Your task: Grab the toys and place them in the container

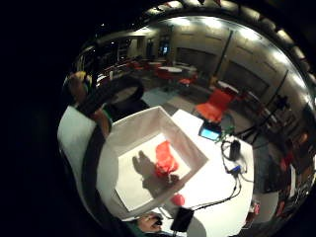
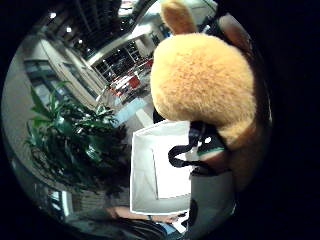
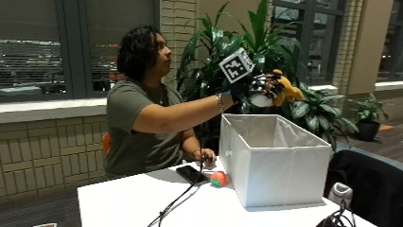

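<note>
Fingers of the gloved right hand point(image 3: 257, 87) close their grip round a fuzzy yellow-orange plush toy point(image 3: 286, 90), poised over the open white fabric container point(image 3: 277, 161) for dropping inside.

fuzzy plush toy point(image 2: 202, 80), matt white cloth container point(image 3: 277, 163), smooth white table point(image 3: 126, 203), glossy black phone point(image 3: 192, 174).

No readable text, label, brand, number or sign shows in any view. The small lit screen point(image 1: 209, 133) on the white table point(image 1: 217, 197), beside the white fabric container point(image 1: 148, 163), shows nothing legible.
</note>
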`<action>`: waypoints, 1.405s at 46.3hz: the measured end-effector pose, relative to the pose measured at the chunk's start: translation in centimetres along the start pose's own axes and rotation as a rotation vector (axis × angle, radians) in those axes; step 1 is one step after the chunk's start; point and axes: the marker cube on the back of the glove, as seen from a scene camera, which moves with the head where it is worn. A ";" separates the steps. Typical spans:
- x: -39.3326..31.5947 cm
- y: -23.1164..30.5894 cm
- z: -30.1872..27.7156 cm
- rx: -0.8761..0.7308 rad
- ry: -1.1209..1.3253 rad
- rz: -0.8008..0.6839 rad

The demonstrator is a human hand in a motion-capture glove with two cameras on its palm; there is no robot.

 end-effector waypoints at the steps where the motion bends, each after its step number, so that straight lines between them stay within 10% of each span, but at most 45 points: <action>1: 0.2 -0.2 0.6 -0.049 0.007 0.016; 36: 22.9 23.8 6.1 -0.378 0.047 0.280; 52: 21.0 24.6 14.7 -0.537 0.100 0.221; 65: 21.7 24.2 9.5 -0.382 0.034 0.312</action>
